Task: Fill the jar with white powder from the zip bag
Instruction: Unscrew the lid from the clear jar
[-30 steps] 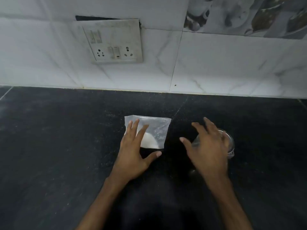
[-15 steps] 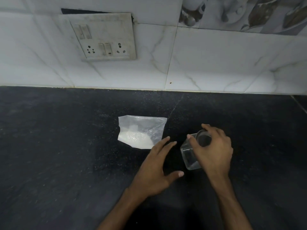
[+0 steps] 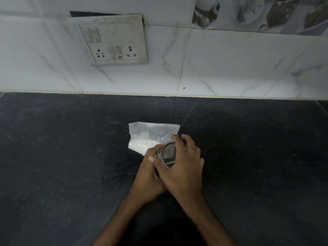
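On the dark desk (image 3: 71, 157) below a tiled wall, both hands, the left hand (image 3: 147, 176) and right hand (image 3: 182, 167), wrapped around the clear jar (image 3: 167, 154), probably to open it, while the zip bag (image 3: 150, 135) of white powder lay just behind.

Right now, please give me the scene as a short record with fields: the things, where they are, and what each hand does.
surface: black stone counter
jar: clear glass jar, held between both hands, no powder seen inside
zip bag: zip bag flat on the counter, just behind the jar, white powder in its near left part
left hand: left hand grips the jar's left side
right hand: right hand wraps the jar's right side
wall: socket and switch panel
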### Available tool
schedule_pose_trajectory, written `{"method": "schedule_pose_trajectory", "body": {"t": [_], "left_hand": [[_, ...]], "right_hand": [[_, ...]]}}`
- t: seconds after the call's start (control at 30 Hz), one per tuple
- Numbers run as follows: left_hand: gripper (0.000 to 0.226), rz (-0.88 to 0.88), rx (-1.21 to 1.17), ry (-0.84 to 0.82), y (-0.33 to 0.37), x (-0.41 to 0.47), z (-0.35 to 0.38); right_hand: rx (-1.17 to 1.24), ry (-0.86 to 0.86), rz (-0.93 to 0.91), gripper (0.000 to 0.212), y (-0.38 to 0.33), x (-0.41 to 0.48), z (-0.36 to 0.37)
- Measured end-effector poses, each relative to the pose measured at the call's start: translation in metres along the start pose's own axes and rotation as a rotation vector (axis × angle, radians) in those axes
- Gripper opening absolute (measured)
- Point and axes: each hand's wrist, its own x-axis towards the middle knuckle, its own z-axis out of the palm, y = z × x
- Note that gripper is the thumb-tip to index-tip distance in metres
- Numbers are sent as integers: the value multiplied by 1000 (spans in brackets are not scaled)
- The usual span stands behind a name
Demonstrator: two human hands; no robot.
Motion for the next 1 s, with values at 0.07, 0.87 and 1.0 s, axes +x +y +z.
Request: {"method": "schedule_pose_trajectory", "body": {"t": [0.07,0.87,1.0], "left_hand": [[61,-39,-29,-24,0,-1,-4],[89,-144,-134,-71,-20,4,-3],[90,-146,-130,-90,-19,4,-7]], "right_hand": [[12,37,-27,91,-1,-2,5],[226,202,-244,65,19,8,14],[261,66,-299,68,22,11,4]]}}
